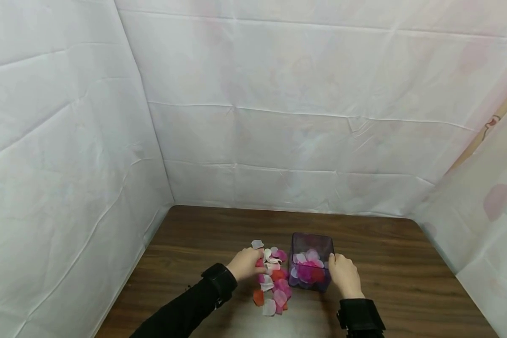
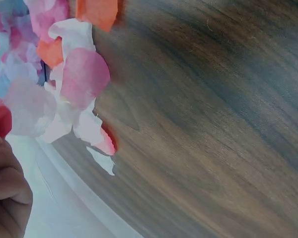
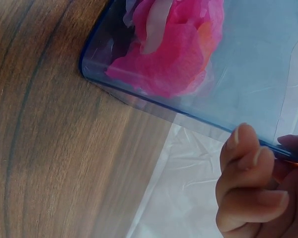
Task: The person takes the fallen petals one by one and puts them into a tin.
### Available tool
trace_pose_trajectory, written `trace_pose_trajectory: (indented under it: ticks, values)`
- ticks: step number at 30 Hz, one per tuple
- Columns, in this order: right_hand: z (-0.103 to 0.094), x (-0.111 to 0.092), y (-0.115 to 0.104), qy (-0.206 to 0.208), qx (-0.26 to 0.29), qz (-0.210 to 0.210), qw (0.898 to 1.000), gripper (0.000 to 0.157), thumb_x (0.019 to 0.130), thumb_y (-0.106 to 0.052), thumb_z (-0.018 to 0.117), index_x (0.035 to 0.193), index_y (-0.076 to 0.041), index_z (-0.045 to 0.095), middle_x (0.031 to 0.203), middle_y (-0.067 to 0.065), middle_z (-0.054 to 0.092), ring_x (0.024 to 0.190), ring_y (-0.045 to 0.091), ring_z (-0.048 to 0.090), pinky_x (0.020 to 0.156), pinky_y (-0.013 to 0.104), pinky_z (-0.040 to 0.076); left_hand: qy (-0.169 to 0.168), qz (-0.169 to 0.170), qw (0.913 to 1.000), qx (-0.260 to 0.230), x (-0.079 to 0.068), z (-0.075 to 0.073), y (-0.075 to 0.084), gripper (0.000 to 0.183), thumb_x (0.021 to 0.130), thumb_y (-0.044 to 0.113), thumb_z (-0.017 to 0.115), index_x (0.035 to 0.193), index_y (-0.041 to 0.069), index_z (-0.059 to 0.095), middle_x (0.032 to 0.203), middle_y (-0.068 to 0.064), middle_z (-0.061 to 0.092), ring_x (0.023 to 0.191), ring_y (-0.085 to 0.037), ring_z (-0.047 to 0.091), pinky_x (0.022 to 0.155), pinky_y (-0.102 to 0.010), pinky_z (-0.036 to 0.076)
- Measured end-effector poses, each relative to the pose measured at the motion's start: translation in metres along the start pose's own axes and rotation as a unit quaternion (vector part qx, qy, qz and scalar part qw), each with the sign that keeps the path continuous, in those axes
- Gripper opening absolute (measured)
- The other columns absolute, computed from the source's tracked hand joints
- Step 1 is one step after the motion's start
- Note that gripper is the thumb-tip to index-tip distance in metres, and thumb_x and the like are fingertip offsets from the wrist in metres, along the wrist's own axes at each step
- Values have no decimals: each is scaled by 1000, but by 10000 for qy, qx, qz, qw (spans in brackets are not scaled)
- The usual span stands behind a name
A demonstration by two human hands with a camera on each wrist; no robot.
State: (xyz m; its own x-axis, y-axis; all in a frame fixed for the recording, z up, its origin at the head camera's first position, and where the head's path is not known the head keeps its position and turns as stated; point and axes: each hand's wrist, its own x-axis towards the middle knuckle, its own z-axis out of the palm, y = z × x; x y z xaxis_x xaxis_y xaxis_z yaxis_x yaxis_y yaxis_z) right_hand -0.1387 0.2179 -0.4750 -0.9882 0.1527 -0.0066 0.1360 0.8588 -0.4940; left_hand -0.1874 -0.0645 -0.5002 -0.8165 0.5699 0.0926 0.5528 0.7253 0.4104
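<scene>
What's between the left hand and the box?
White, pink and red petals, spread on the table between the left hand and the box; the head view shows it.

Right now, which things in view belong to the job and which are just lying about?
In the job:
loose petals, with the left hand at them
purple box, its rim held by the right hand
boxed petals

Surroundings, rather than stray items:
wooden table, under the box and petals
white sheeting, behind and at the sides
black wristbands, worn

Creased white cloth (image 1: 279,141) hangs behind a brown wood-grain table (image 1: 397,267).
</scene>
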Motion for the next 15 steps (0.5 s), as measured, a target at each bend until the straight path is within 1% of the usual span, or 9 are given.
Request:
trace_pose_trajectory:
  ticks: [1,3,5,6,8,10,12,15]
  values:
    - [0,0,0,7,2,-11,10000,38,97,-17,35,82,7,60,91,31,64,83,45,62,65,51,46,-60,8,10000,-20,1,1,1,28,80,33,73,71,12,57,60,9,42,53,-2,35,49,-15,31]
    - [0,0,0,-4,8,-15,10000,38,97,-17,35,80,6,59,88,29,64,80,42,63,63,50,46,-173,113,9998,-85,2,1,1,20,83,28,71,78,11,62,65,8,51,56,-1,41,52,-14,38]
    - [0,1,0,-51,20,9,10000,37,98,-17,35,75,4,56,80,24,62,74,35,61,61,46,44,-221,204,9993,-214,3,1,1,13,86,20,68,90,8,67,77,3,63,62,-1,48,59,-14,45]
    - [-1,1,0,-56,20,2,10000,37,98,-17,35,74,3,56,79,22,61,72,32,60,60,44,43,-208,257,9992,-219,3,0,0,13,87,16,67,96,7,67,83,1,66,65,-1,51,63,-16,47]
    - [-1,1,0,-53,13,-8,10000,37,98,-17,35,76,4,56,78,21,61,71,31,59,60,44,43,-136,322,9991,-247,5,-2,-1,17,87,8,65,104,6,67,94,-3,69,73,-3,55,69,-18,50]
    - [-1,1,0,-31,16,-23,10000,38,98,-17,35,79,6,58,81,24,62,74,33,61,61,46,44,-24,263,9991,-322,7,-5,-2,22,86,4,64,108,6,67,97,-4,70,77,-5,58,72,-21,51]
    - [-2,1,0,-43,17,-38,10000,37,98,-17,35,82,7,59,83,24,62,74,33,61,61,46,44,86,226,9993,-291,10,-8,-3,21,85,2,64,106,7,68,97,-4,70,81,-8,60,73,-23,52]
    - [-2,1,0,-103,21,-23,9999,37,98,-17,34,82,7,58,80,21,60,70,28,56,61,43,43,101,100,9992,-374,13,-13,-2,20,85,2,65,104,6,68,97,-5,70,85,-12,62,76,-26,52]
